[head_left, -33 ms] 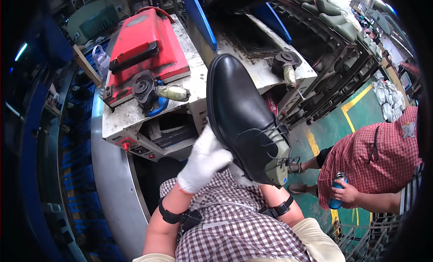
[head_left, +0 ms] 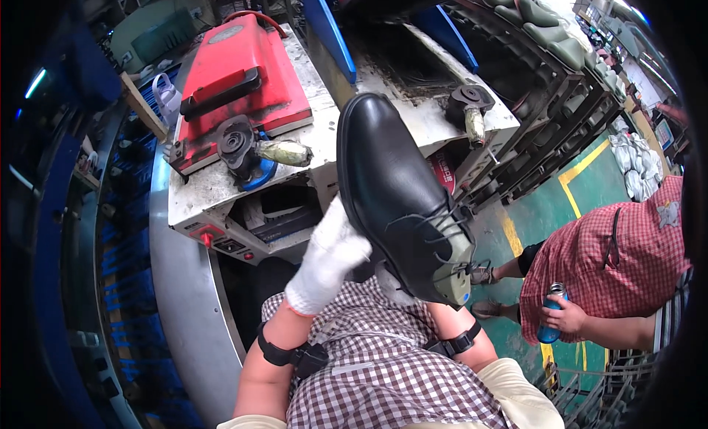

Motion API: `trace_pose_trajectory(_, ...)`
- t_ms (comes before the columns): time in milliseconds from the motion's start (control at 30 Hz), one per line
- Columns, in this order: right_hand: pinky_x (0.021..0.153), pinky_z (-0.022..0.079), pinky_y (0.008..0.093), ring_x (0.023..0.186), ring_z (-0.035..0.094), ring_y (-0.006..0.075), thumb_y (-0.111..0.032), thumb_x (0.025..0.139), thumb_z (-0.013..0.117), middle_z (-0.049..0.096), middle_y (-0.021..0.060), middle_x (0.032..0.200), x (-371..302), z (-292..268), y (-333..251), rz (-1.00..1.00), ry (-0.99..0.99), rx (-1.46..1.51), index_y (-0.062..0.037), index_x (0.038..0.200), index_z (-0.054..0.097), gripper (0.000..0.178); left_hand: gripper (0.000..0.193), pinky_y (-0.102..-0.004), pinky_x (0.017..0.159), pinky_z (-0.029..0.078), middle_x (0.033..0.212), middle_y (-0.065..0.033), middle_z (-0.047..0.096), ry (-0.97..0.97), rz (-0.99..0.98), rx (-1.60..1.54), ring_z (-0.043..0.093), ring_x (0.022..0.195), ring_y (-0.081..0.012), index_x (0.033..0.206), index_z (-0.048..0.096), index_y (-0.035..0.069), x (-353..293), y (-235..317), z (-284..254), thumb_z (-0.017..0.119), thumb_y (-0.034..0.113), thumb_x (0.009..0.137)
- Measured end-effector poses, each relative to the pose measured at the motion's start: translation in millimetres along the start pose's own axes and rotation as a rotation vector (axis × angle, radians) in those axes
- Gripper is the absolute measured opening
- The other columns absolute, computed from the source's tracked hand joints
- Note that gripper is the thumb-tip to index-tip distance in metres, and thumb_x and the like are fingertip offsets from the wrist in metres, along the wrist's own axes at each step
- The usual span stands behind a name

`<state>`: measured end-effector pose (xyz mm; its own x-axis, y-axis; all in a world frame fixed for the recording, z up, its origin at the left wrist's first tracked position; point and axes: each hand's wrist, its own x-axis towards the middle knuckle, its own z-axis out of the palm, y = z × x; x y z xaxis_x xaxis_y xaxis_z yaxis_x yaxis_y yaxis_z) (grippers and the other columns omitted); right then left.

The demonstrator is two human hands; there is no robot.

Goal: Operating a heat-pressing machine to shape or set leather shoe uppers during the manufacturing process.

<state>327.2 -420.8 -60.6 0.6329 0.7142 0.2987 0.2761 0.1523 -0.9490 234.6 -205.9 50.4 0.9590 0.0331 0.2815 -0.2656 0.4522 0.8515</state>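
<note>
A black lace-up dress shoe (head_left: 391, 171) is tilted in front of me, its toe up and away. In its opening sits a green shoe last (head_left: 451, 270), with the thin laces hanging loosely over it. My right hand (head_left: 394, 285), in a white glove, is mostly hidden behind the heel end and bears the shoe from beneath. Against the left edge of the sole rests my left hand (head_left: 332, 259), also gloved in white. Its fingers are closed and their tips pass behind the sole edge. Whatever they might hold is hidden there.
Beyond the shoe stands a white machine (head_left: 199, 200) with a red lid (head_left: 243, 82) and clamp-like parts with wrapped handles (head_left: 284, 152). Racks of lasts (head_left: 549, 34) are at the upper right. To the right stands a person in a red checked apron (head_left: 605, 259), holding a blue bottle (head_left: 549, 326).
My left hand has shifted slightly upward along the sole edge, its thumb drawn in. The shoe's toe has dipped a little toward me.
</note>
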Motion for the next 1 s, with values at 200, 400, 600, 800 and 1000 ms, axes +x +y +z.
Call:
trace_pose_trajectory(200, 0.099, 0.053, 0.0317, 0.116, 0.068, 0.0179, -0.017, 0.103, 0.063, 0.07, 0.0113, 0.129, -31, 8, 19, 0.308, -0.01, -0.385, -0.0036, 0.138, 0.062, 0.037, 0.043, -0.028, 0.089, 0.049, 0.118, -0.0056, 0.066, 0.373, 0.055, 0.233, 0.057, 0.098, -0.01, 0.147, 0.053, -0.005, 10, -1, -12, 0.042, 0.021, 0.114)
trace_pose_trajectory(400, 0.089, 0.061, 0.0371, 0.102, 0.076, 0.0242, -0.014, 0.1, 0.066, 0.077, 0.0161, 0.119, -21, 21, -33, 0.189, -0.016, -0.754, -0.0005, 0.121, 0.073, 0.026, 0.035, -0.0259, 0.074, 0.048, 0.089, 0.0, 0.062, 0.319, -0.007, 0.595, 0.054, 0.082, -0.0079, 0.13, 0.063, -0.007, -7, 5, -18, 0.049, 0.019, 0.112)
trace_pose_trajectory(600, 0.094, 0.061, 0.0394, 0.104, 0.075, 0.0286, -0.011, 0.098, 0.066, 0.076, 0.0174, 0.12, -71, -4, 57, 0.52, 0.065, 0.126, 0.0038, 0.121, 0.072, 0.028, 0.034, -0.0267, 0.072, 0.048, 0.089, -0.0013, 0.066, 0.255, -0.008, 0.537, 0.054, 0.079, -0.0079, 0.13, 0.065, -0.007, -12, 0, -28, 0.051, 0.019, 0.112)
trace_pose_trajectory(800, 0.108, 0.055, 0.051, 0.12, 0.07, 0.036, -0.025, 0.096, 0.071, 0.069, 0.0248, 0.134, -37, 0, 49, 0.347, 0.03, 1.486, 0.0058, 0.14, 0.061, 0.055, 0.085, -0.0396, 0.127, 0.025, 0.173, -0.0155, 0.023, 0.086, 0.051, -0.257, 0.027, 0.158, -0.0263, 0.169, 0.008, 0.004, -27, 0, -27, 0.06, 0.024, 0.105)
trace_pose_trajectory(1000, 0.117, 0.044, 0.0398, 0.135, 0.057, 0.0238, -0.056, 0.101, 0.065, 0.058, 0.0133, 0.15, 67, 86, -82, 0.377, -0.186, 0.726, 0.0016, 0.157, 0.044, 0.083, 0.162, -0.0455, 0.129, 0.026, 0.171, -0.0162, 0.027, 0.128, -0.121, 0.348, 0.031, 0.157, -0.0296, 0.168, 0.013, 0.003, -126, 22, -46, 0.106, 0.053, 0.045)
